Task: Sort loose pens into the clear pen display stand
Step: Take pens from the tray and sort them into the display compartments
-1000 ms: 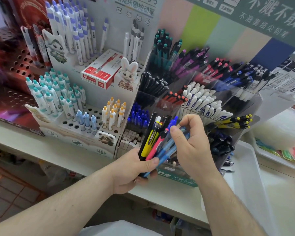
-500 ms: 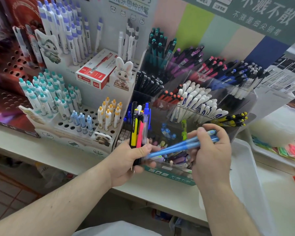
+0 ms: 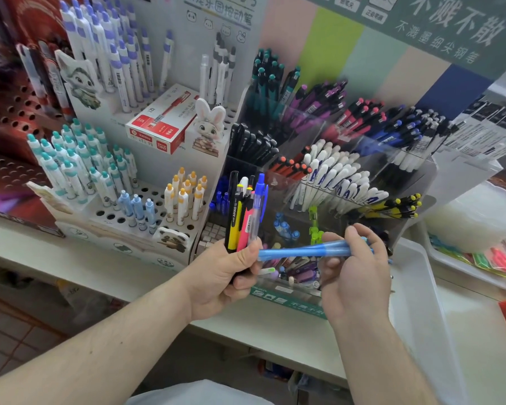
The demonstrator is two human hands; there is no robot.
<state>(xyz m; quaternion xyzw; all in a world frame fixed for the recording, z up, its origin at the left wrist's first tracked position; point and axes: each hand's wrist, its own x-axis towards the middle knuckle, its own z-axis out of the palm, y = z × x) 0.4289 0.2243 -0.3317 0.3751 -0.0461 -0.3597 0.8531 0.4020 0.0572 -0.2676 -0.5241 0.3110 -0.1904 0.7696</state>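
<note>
Left hand: the left hand is closed around a mixed bunch of pens, held upright in front of the stand's near left corner.
Bunch in left hand: a black and yellow pen, a pink pen, a clear pen with a blue cap and one or two more behind them that I cannot tell apart; their tops point up and away.
Right hand: the right hand pinches a small bundle of light blue pens between thumb and fingers.
Blue pens: they lie almost level, their free ends pointing left and ending just beside the left hand; the exact count is unclear.
Clear pen display stand: the clear pen display stand sits on the white shelf, right of centre, behind both hands.
Stand contents: teal, purple, red and dark blue pens fill the far compartments; black, orange-tipped and white pens sit in the middle row; yellow and black pens lie at the right.
Near compartments: a few light blue and green pens stand there, with loose pens lying low behind the hands.
Left of stand: a white holed pen rack carries teal-capped and yellow-capped pens, with a red and white box resting on it.
Right near: a white tray lies on the shelf just beside the right hand.
</note>
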